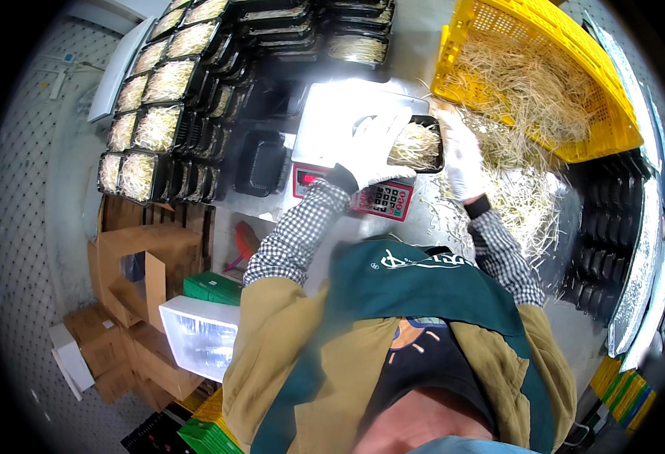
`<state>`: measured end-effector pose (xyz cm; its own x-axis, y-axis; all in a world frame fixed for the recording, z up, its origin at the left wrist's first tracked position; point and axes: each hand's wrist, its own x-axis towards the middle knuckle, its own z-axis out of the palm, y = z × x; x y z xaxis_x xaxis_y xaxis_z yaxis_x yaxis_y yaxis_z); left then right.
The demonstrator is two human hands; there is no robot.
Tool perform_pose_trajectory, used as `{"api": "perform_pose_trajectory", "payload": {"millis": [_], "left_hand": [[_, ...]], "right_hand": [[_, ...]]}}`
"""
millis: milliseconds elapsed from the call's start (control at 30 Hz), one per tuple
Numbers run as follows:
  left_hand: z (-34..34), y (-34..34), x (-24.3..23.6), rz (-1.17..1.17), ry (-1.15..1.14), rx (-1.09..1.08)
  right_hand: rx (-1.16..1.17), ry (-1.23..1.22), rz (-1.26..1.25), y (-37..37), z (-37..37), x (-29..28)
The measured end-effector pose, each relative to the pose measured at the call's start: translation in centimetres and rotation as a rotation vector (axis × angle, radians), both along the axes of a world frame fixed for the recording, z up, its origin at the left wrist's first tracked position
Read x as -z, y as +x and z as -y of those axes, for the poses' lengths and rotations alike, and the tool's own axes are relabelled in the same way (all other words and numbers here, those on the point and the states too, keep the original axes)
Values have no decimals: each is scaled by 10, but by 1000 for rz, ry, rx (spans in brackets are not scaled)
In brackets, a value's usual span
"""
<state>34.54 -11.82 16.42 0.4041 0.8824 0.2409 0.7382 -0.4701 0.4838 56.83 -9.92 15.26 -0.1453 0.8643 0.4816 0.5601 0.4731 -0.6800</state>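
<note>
A black plastic tray (440, 161) filled with pale thin stems (415, 145), like enoki or sprouts, sits between my hands over the right part of the scale's bright plate (325, 113). My left hand (374, 147), in a white glove, spans the tray's left end, its thumb along the near side and fingers toward the far side. Along the right side lies my white-gloved right hand (462, 155), with its fingertips partly hidden near the far corner. Below my left wrist shows the scale's red keypad panel (381, 200).
Stacked filled trays (157, 127) stand at the left, and more (356, 49) at the back. A bare black tray (260, 163) lies left of the scale. Loose stems (525, 212) spread below the tipped yellow crate (604, 98). Nested black trays (608, 227) line the right edge.
</note>
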Motion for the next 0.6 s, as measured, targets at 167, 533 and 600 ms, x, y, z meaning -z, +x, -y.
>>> {"api": "perform_pose_trajectory", "payload": {"millis": [167,533,600], "left_hand": [[-12,-54,-34,-6,-67,-22],[-50,-208,71,258,156,-797],[-51,-190,53,235,3,-886]], "right_hand": [[239,-100,-152,104,20,51],[684,-387,-38,202,140,125],[768,-481,-83,200,153,126]]}}
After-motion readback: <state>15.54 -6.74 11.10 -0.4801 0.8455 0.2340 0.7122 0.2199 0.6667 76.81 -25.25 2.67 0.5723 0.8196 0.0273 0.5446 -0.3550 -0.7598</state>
